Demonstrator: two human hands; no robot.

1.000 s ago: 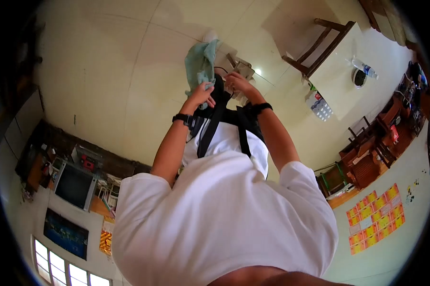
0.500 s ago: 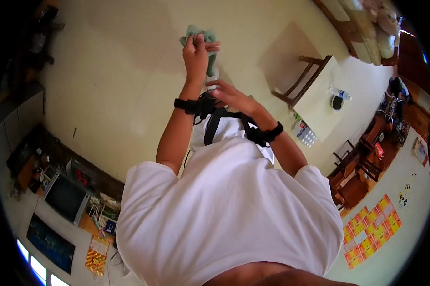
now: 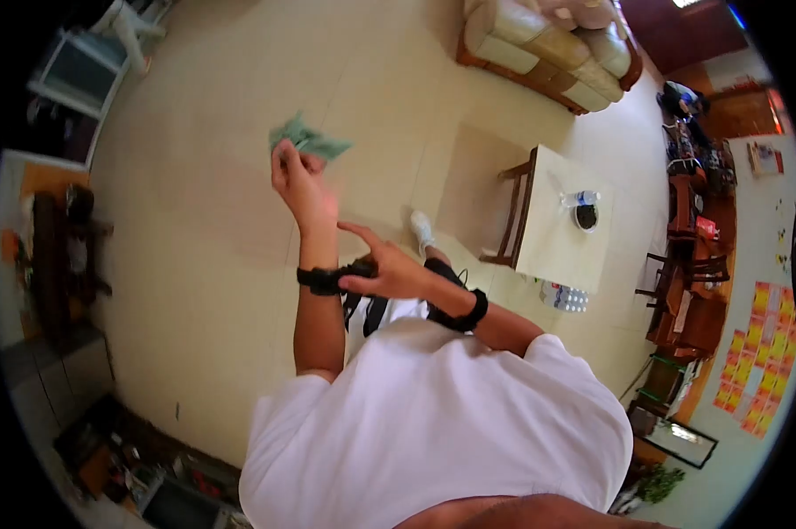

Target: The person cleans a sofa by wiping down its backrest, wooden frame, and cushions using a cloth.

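A crumpled green cloth [image 3: 327, 146] sticks out beyond the fingers of my left hand [image 3: 302, 187], which is closed on it out in front of me. The cloth is blurred, and part of it is hidden in the grip. Around my left wrist is a black strap [image 3: 320, 280]. My right hand [image 3: 396, 269] is at that wrist, fingers apart and holding nothing. Its thumb lies at the strap and its index finger reaches along my left forearm; whether they touch, I cannot tell. A second black strap [image 3: 471, 313] circles my right wrist.
To the right stands a low table [image 3: 548, 220] with a bottle [image 3: 581, 199] and a bowl of dark contents [image 3: 586, 217]. A wrapped pack of bottles [image 3: 563, 297] sits beside it. Farther off is a sofa [image 3: 539, 53]. A white shoe [image 3: 422, 231] is on the tiled floor [image 3: 213, 291].
My view has turned, and the table and sofa show farther left. The cloth spreads sideways rather than hanging down. My right hand has come closer over my left wrist. A white shoe is now plainly visible.
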